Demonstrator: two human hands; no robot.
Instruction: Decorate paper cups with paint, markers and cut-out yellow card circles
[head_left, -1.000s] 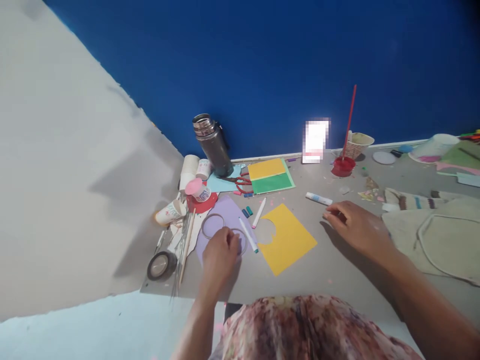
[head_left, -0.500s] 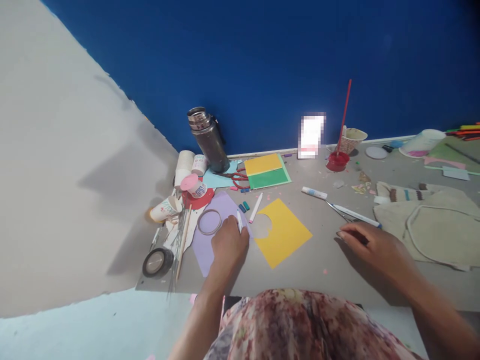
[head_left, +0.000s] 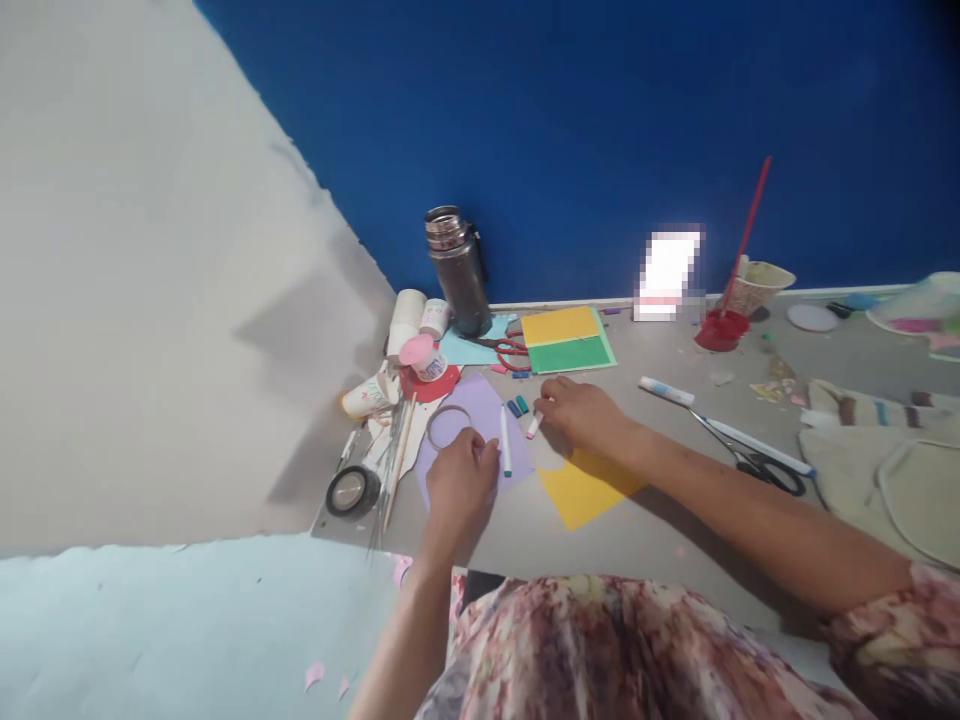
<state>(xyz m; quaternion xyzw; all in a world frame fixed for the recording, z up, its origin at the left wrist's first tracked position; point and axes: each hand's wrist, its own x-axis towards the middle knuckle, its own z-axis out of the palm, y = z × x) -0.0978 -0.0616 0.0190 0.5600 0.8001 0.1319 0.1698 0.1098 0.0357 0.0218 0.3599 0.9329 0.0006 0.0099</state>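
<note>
Right hand (head_left: 583, 415) moved to pink-tipped marker (head_left: 534, 426); red dish (head_left: 721, 332) holds stick (head_left: 748, 232).

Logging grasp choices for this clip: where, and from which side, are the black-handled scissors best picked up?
The handle loops, probably, from above and the near side: the scissors lie flat, blades pointing away and left, with the blue-capped marker close along their far side.

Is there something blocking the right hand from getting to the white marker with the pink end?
No, nothing visible is in the way. The right hand already has its fingertips at the white marker. The little blue piece and green piece lie beside it, on the left, not in between.
</note>
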